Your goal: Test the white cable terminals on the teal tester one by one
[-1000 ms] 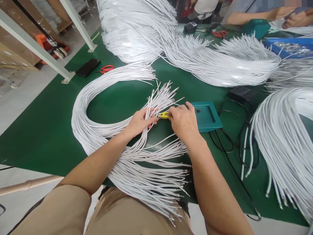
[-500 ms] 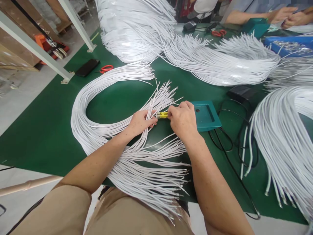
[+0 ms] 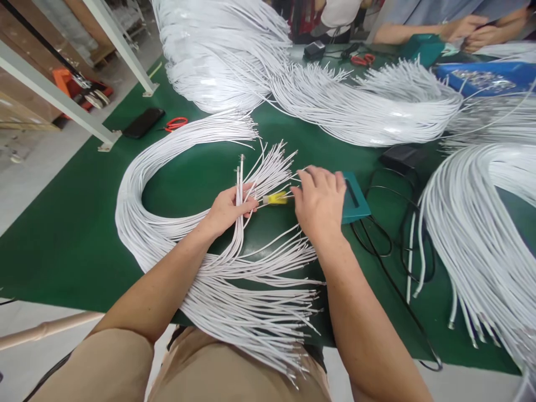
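Observation:
My left hand (image 3: 232,209) is closed round a few white cables (image 3: 239,184), whose ends stick up past the fingers. Just beyond its fingertips, toward the right, is a small yellow piece (image 3: 276,198), blurred, so I cannot make out its kind. My right hand (image 3: 320,201) hovers beside that piece with the fingers spread and nothing visible in them. Partly hidden behind this hand is a teal tray-like box (image 3: 355,212). A curved bundle of white cables (image 3: 132,190) lies round my left hand, its loose ends fanned out below my right wrist.
More white cable bundles lie at the back (image 3: 218,56) and right (image 3: 464,223). A black phone (image 3: 144,123) and red-handled scissors (image 3: 176,123) rest at left. Black cords (image 3: 389,279) run from the teal box. Across the table, a person's hands (image 3: 469,30) work near a blue bin (image 3: 444,72).
My right hand has come off the yellow piece, its fingers spreading. My left hand has shifted slightly left, and the held cables now stand more upright.

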Demonstrator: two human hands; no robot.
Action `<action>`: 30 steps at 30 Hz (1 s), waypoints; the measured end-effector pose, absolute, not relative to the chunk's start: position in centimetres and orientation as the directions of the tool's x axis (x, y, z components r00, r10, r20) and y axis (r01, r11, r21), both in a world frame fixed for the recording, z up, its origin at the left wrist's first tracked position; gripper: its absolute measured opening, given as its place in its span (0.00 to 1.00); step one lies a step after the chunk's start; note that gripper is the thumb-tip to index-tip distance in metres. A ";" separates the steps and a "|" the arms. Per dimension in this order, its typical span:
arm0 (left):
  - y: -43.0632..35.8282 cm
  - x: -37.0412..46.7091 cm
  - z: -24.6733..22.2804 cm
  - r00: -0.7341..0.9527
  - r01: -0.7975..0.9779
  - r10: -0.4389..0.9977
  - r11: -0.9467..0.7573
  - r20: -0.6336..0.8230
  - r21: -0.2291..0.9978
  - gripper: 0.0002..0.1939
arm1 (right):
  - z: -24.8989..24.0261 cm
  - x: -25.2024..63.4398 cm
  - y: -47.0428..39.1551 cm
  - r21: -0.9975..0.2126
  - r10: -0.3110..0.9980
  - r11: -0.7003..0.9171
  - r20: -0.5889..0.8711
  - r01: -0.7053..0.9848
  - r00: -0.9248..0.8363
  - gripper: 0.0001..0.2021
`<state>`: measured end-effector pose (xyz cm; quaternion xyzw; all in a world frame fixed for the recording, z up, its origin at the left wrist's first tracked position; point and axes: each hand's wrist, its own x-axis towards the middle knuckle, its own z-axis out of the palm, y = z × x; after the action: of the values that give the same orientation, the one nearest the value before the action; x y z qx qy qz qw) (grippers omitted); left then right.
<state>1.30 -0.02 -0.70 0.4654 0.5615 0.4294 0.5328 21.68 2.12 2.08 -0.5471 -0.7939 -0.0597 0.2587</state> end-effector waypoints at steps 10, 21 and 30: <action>-0.1 0.9 -0.1 0.059 -0.040 0.966 0.253 -0.251 0.967 0.22 | 1.5 16.5 -2.1 -0.207 0.584 0.812 0.270 0.546 -0.766 0.13; -0.8 1.6 0.5 -0.085 0.378 0.996 0.054 -0.023 0.924 0.19 | 2.8 18.9 -0.1 -0.615 0.862 0.392 -0.014 0.684 -0.507 0.12; -1.8 3.0 1.6 0.030 0.294 1.000 0.001 -0.010 0.956 0.15 | 3.4 18.8 1.1 -0.993 0.977 -0.104 -0.091 -0.060 -0.192 0.12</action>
<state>3.04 -1.76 1.62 0.5749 0.5624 0.4110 0.4293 18.83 1.09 3.40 -0.4564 -0.5023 0.5863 0.4423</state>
